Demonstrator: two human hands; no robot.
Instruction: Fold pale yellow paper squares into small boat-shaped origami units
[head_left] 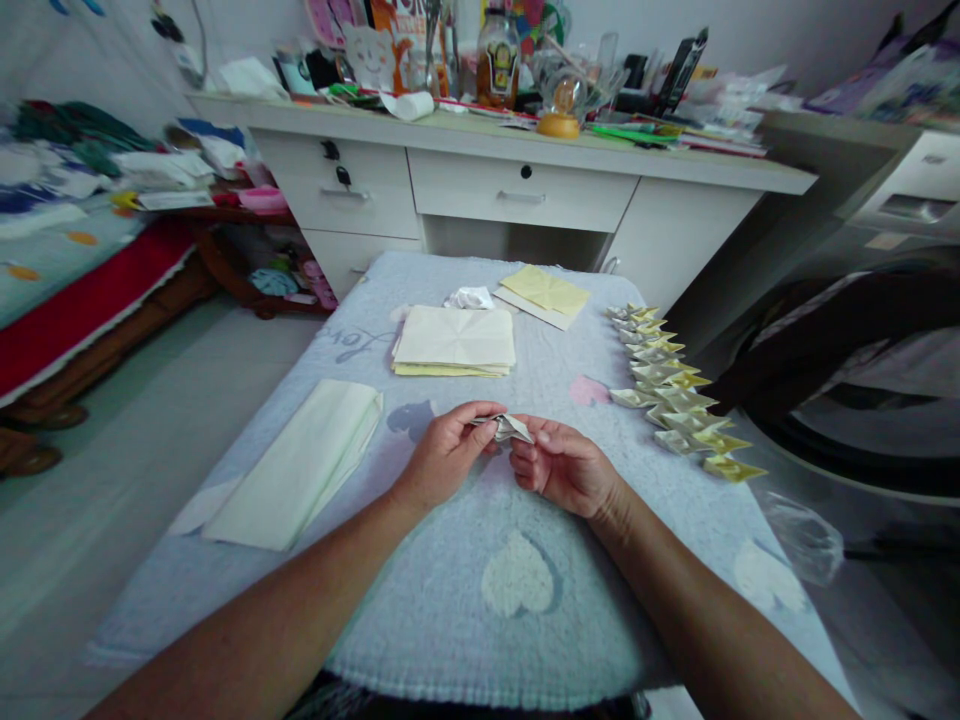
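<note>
Between my two hands, above the middle of the cloth-covered table, is a small folded paper piece (513,429), pale with a pointed end. My left hand (454,446) pinches its left side between thumb and fingers. On the other side, my right hand (564,462) grips the right end with thumb and forefinger, the other fingers curled under. Part of the paper is hidden by the fingers. Beyond my hands lies a stack of creased paper sheets (454,338), white on top and yellow below. Folded paper boats (679,400), white and yellow, stand in rows at the right.
A long folded white paper bundle (296,465) lies at the left. Behind the stack are a crumpled white paper (469,298) and yellow and white sheets (544,292). A cluttered white desk (525,200) stands beyond, with a washing machine (900,330) at the right.
</note>
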